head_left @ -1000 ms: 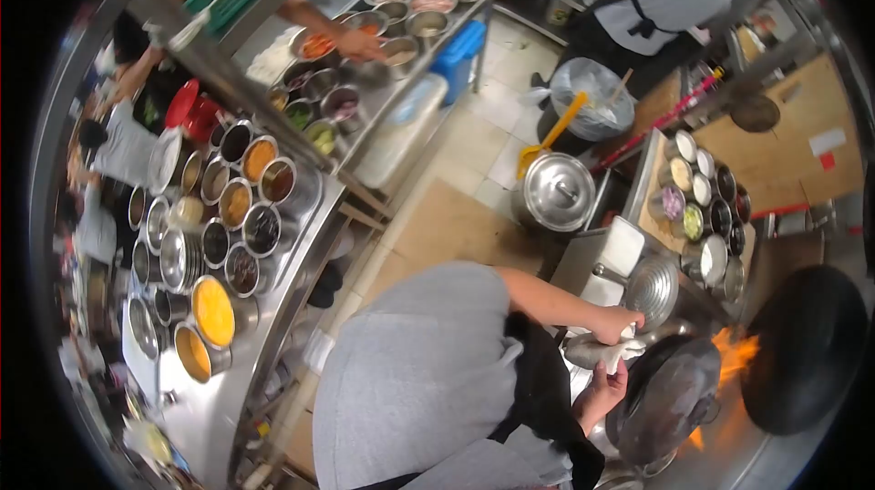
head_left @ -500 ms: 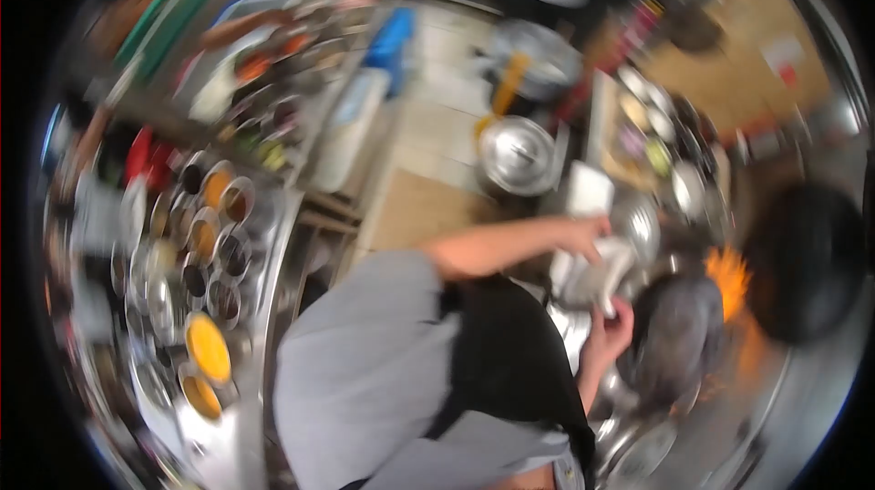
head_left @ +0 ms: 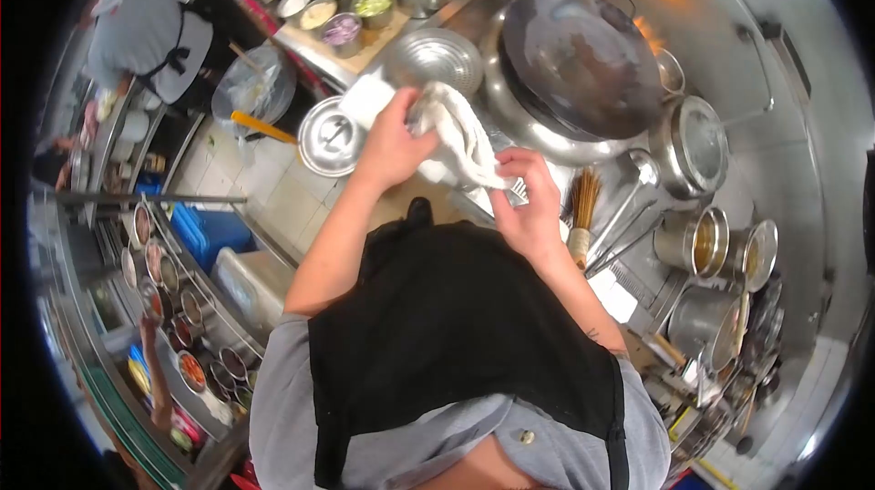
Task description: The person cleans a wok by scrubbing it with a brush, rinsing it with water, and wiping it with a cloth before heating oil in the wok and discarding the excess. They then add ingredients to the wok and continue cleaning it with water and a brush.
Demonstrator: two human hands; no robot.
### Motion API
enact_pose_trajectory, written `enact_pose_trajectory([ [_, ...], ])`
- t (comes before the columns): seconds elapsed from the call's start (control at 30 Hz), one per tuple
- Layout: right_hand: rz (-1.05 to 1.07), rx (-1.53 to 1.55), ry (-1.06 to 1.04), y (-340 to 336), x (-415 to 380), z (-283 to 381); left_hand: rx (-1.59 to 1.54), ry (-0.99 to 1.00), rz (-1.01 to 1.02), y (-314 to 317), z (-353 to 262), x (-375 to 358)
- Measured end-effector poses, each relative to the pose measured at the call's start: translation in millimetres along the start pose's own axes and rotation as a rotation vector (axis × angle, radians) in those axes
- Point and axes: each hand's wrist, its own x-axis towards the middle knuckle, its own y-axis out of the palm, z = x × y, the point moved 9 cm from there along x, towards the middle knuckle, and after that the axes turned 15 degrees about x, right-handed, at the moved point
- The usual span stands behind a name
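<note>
Though partly hidden, left hand (head_left: pixel 395 145) curled round cloth (head_left: pixel 466 139), right hand (head_left: pixel 531 203) loosely pinching it

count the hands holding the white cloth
2: the left hand at the upper-left end of the white cloth, the right hand at its lower-right end; none seems hidden.

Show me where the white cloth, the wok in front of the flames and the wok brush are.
White cloth (head_left: pixel 460 133): head view, middle of its folded length.
Wok (head_left: pixel 583 61): head view, middle of its broad dark surface.
Wok brush (head_left: pixel 584 205): head view, on its brown bristles.
</note>
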Motion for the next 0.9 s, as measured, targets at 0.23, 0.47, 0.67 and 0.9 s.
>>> enact_pose_trajectory([
  [0.23,-0.495,0.463,0.571,-39.7,-46.0,-95.3,-0.125,0.058,0.338,89.8,-7.7,36.5],
  [0.47,-0.623,0.438,0.561,-65.0,-56.8,-84.8,-0.064,0.392,0.407,154.8,-61.5,18.1],
  [0.67,-0.698,0.419,0.564,-77.1,-65.5,-87.6,0.014,0.572,0.399,173.6,-75.9,8.2],
  [0.9,-0.534,0.631,0.642,-65.3,-59.4,-97.5,-0.527,0.076,0.765,233.4,-6.3,-4.2],
])
